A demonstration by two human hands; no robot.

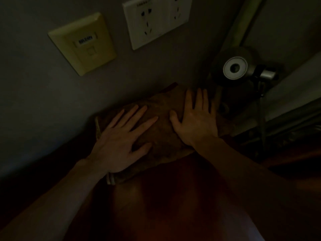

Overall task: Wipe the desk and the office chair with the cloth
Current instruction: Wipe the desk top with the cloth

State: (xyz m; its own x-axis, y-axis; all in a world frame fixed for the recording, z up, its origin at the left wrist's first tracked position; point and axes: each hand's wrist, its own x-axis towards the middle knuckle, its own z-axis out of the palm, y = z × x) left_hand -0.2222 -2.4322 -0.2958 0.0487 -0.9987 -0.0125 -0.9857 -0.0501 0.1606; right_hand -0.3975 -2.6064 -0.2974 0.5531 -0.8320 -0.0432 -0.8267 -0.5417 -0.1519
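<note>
Both hands, left (119, 145) and right (196, 119), pressed flat, fingers spread, on soft brown cloth (163, 136); likely light, limp, bunches easily on dark reddish worktop (173, 197).

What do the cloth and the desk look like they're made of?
Cloth: likely soft terry or microfibre, brownish, matte; its surface looks fuzzy. Desk: probably wood or wood veneer, reddish-brown with a smooth sheen; faint reflections show, though the dim light leaves it uncertain.

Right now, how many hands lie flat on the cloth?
2. The left hand presses the cloth at its left end; the right hand presses its right end, near the desk lamp. No others seem hidden.
</note>
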